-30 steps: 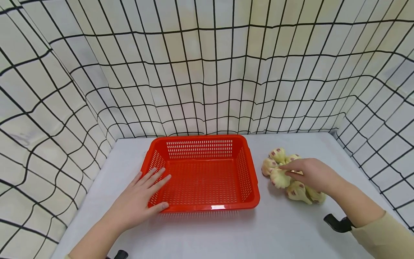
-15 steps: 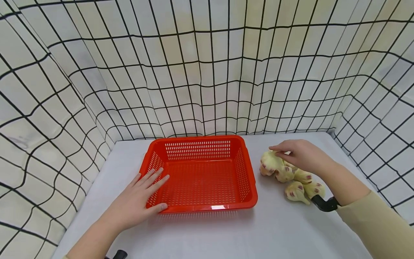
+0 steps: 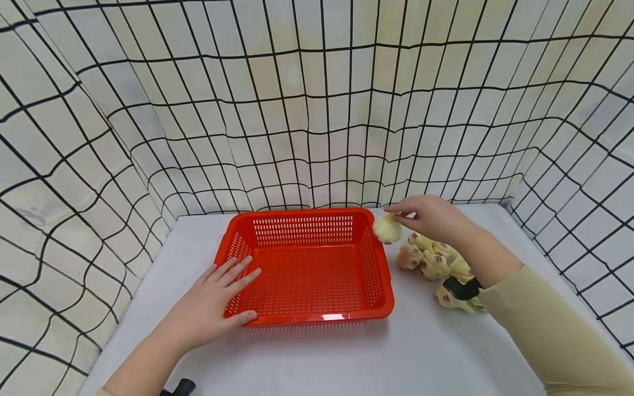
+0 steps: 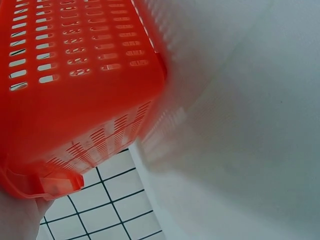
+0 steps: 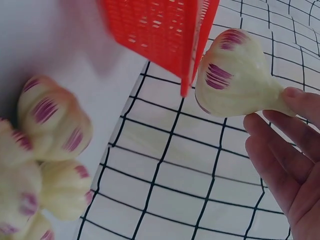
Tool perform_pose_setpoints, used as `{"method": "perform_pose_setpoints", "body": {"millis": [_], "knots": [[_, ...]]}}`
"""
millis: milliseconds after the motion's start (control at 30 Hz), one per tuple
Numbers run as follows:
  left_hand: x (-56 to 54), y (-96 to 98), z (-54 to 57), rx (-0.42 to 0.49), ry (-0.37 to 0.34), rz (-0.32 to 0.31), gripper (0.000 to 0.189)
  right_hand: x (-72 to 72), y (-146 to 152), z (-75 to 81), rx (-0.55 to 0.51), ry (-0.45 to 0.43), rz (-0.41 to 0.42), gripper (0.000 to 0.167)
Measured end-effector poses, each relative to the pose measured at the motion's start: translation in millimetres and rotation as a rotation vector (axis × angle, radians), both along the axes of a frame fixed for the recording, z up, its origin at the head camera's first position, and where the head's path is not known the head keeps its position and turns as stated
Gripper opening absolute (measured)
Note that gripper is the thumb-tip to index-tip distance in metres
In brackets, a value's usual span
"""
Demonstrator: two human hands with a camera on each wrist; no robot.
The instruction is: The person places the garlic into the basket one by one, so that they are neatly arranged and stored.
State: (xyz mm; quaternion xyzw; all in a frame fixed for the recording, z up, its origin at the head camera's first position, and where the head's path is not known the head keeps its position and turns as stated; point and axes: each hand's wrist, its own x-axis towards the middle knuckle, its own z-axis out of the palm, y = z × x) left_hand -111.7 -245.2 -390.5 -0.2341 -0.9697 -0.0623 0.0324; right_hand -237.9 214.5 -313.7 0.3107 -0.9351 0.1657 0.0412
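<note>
We are seeing one garlic bulb (image 3: 387, 230) right of centre, the right hand (image 3: 428, 218) pinching its neck. Red basket (image 3: 309, 318) is sitting mid-frame; left hand (image 3: 210, 308) is spreading straight fingers over its left rim. Other bulbs (image 3: 436, 266) are lying at right.

You have bright, even light in the head view, white glare on the near rim of the red basket (image 3: 302, 319), soft shadow on the tabletop (image 3: 317, 363); your left-wrist view is dimmer.
</note>
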Motion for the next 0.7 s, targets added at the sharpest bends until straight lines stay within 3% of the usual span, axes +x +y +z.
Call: {"method": "perform_pose_setpoints", "body": {"millis": [267,700], "knots": [[-1.1,-2.3,-3.3,-0.004,0.013,-0.011,0.078,-20.4,-34.2,3.2,-0.004,0.005,0.069,0.030],[-1.8,-0.9,-1.4,-0.007,-0.002,-0.005,0.084,-42.1,-78.1,0.7,0.033,-0.084,0.111,0.026]]}}
